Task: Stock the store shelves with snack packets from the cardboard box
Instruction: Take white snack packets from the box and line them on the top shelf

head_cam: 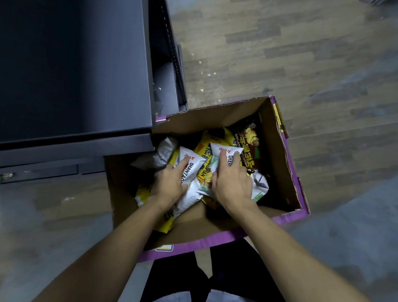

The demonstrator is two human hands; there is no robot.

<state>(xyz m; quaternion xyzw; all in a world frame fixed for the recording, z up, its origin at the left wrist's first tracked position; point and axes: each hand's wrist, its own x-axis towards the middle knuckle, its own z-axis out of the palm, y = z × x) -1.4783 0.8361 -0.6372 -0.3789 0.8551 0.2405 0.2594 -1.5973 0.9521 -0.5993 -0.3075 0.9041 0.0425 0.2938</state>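
The open cardboard box (286,163) sits on the wooden floor (321,65), touching the corner of a dark shelf unit (69,55), and both hands are inside it. The left hand (171,182) rests on one white SHANYAO packet (193,161), fingers spread and nearly straight. The right hand (232,180) arches over a second white packet (227,151) (whether it truly grips, I cannot tell). Around them lie one dark brown packet (249,143), one crumpled silver packet (161,152) and overlapping yellow packets (206,146), too tangled to count.
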